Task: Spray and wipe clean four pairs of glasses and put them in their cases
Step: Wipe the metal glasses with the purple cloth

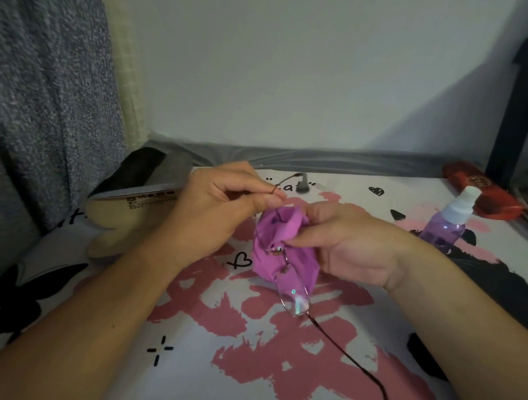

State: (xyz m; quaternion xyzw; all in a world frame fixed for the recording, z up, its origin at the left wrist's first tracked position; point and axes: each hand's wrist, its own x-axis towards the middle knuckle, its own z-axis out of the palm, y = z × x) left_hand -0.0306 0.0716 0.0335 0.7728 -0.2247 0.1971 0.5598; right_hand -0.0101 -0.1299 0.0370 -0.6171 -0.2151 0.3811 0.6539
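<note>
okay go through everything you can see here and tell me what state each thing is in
Glasses: held up, temples unfolded, one lens wrapped in cloth.
Cloth: bunched around the lens.
Left hand: pinches a temple.
Right hand: pinches the cloth.
Spray bottle: upright, capped, untouched.
Red case: closed.
Grey case: open.

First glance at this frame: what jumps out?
Centre: both hands work a bright purple cloth around thin-framed glasses, left hand pinching a temple, right hand pinching the cloth. At right stands a purple spray bottle, with a red case behind it.
</note>
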